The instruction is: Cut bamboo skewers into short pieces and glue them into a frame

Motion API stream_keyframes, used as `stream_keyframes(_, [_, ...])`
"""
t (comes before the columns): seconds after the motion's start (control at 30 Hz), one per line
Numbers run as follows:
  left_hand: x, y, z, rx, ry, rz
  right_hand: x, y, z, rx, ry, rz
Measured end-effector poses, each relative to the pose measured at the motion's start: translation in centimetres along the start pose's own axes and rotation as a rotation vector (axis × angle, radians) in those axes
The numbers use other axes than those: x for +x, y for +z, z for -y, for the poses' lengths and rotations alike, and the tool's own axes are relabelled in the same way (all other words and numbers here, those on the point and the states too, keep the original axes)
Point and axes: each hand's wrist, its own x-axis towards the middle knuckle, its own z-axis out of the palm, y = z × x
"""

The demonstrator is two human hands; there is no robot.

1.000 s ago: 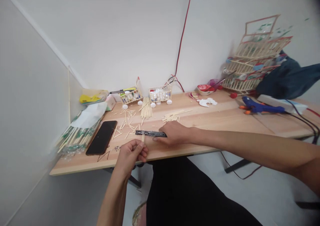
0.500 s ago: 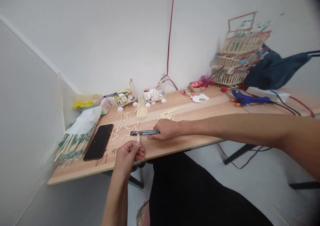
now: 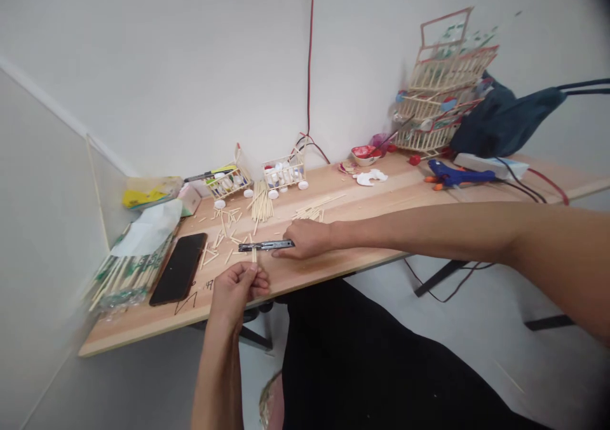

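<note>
Between the thumb and fingers of my left hand (image 3: 237,285) are pinched short thin wooden sticks (image 3: 254,256), pointing away from me; how many I cannot tell. My right hand (image 3: 309,237) is wrapped round a box cutter (image 3: 269,245), which lies crosswise over those sticks near the table's front edge. Whether its blade touches the wood is too small to see. Cut stick pieces (image 3: 211,254) are scattered left of the cutter. Beyond the hands lie a bundle of longer sticks (image 3: 262,204) and a looser pile (image 3: 312,210).
Two small stick carts (image 3: 229,183) (image 3: 284,174) stand at the back. A phone (image 3: 179,268) and packaged sticks (image 3: 134,258) lie left. To the right are a blue glue gun (image 3: 460,174), a red-stained bowl (image 3: 366,157), a tiered stick rack (image 3: 429,112) and a dark bag (image 3: 509,122).
The view has swung slightly, so everything sits a little further left. Both hands keep the same grip, and the box cutter stays across the sticks.
</note>
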Motion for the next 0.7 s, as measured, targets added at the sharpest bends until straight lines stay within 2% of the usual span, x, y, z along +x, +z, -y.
stream_keyframes(0.17, [-0.1,0.1,-0.2,0.002,0.01,0.017,-0.3,-0.3,0.3,-0.007,0.023,0.012])
stream_keyframes(0.37, [-0.2,-0.1,0.2,0.049,0.057,0.022,-0.7,-1.0,0.2,0.026,0.023,0.091])
stream_keyframes(0.7, [-0.1,0.0,0.3,0.061,0.067,0.025,-0.9,-0.4,0.2,0.065,0.035,0.032])
